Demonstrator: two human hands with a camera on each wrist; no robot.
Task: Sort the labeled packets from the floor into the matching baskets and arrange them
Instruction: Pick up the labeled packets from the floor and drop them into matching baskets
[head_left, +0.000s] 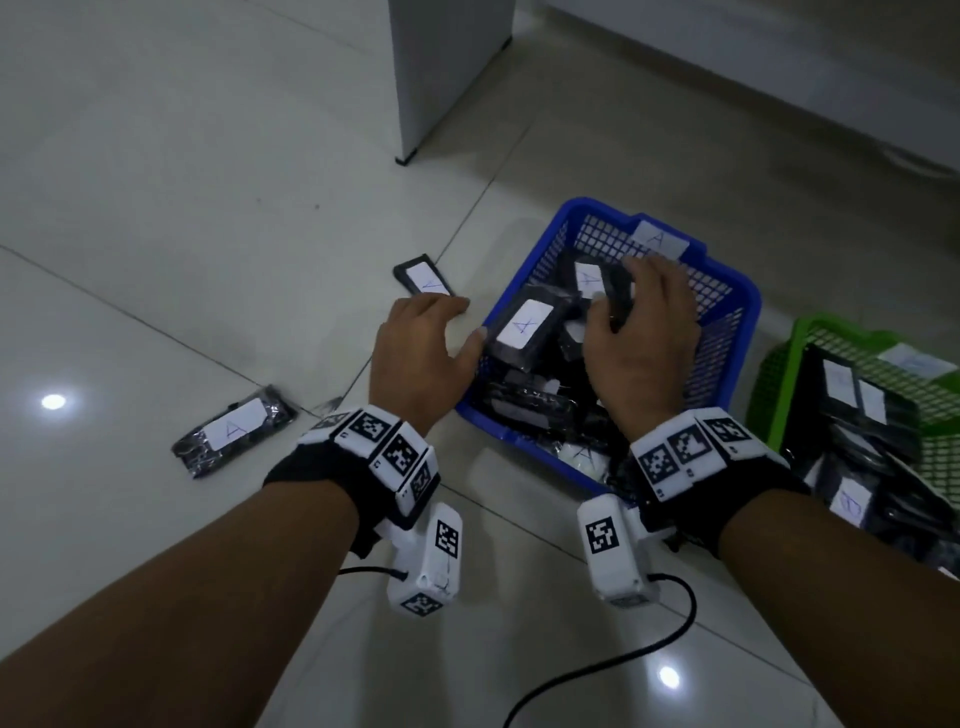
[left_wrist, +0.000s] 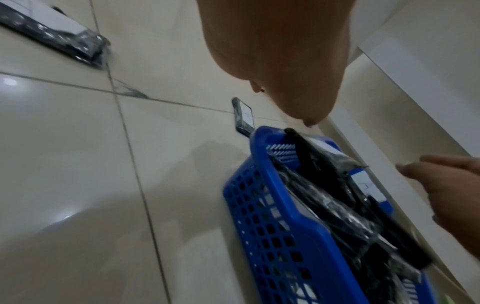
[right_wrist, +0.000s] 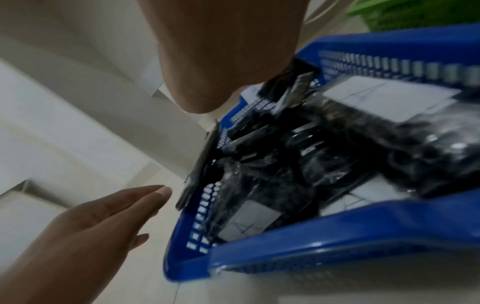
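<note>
A blue basket (head_left: 525, 249) tagged A holds several black packets with white A labels. My right hand (head_left: 621, 291) is inside it, thumb and fingers curled round one black packet (head_left: 589, 278) near the far side. My left hand (head_left: 441, 332) hovers open just left of the basket rim, its thumb close to a tilted A packet (head_left: 522, 325). Two more A packets lie on the floor: one (head_left: 423, 280) beyond my left fingers, another (head_left: 234, 428) to the left. In the right wrist view the left hand's fingers (right_wrist: 135, 203) are straight beside the basket (right_wrist: 337, 226).
A green basket (head_left: 789, 374) with black packets, one labelled B, stands right of the blue one. A white cabinet corner (head_left: 447, 67) rises behind, and a low white ledge runs along the back right. A black cable (head_left: 623, 660) trails on the tiled floor below my wrists.
</note>
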